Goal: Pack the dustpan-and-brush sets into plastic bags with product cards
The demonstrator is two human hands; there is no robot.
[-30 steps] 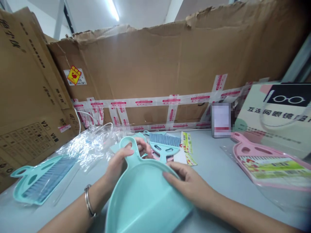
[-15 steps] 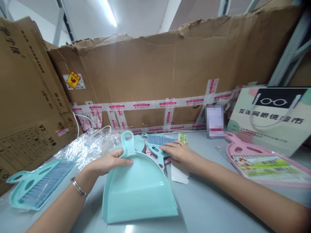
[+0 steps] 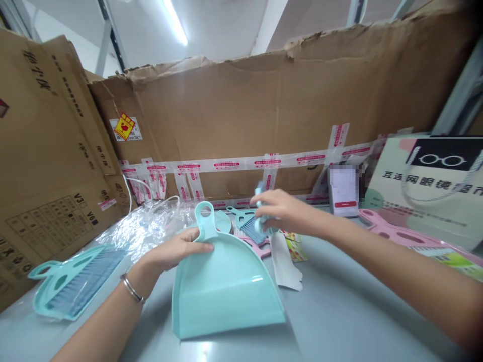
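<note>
My left hand (image 3: 184, 249) grips a mint-green dustpan (image 3: 230, 286) by the left side near its handle, thumb on the inner face. The pan's wide lip points toward me, low over the table. Farther back, my right hand (image 3: 289, 211) is closed on a mint-green hand brush (image 3: 258, 221), seen nearly edge-on and blurred. Below that brush lies another brush with blue-grey bristles (image 3: 252, 229), beside a pink piece (image 3: 260, 249) that is partly hidden. A white paper card (image 3: 285, 264) and a printed green label (image 3: 296, 249) lie under my right hand.
At left is a bagged mint dustpan-and-brush set (image 3: 75, 281); crumpled clear plastic (image 3: 147, 229) lies behind it. A bagged pink set (image 3: 407, 231), a phone (image 3: 343, 191) and a paper bag (image 3: 426, 196) stand or lie at right. Large cardboard boxes (image 3: 226, 115) wall the back.
My right hand has closed on a brush and lifted it off the pile, turning it edge-on. This uncovers the brush and label beneath. My left hand still holds the dustpan; the view has shifted slightly.
</note>
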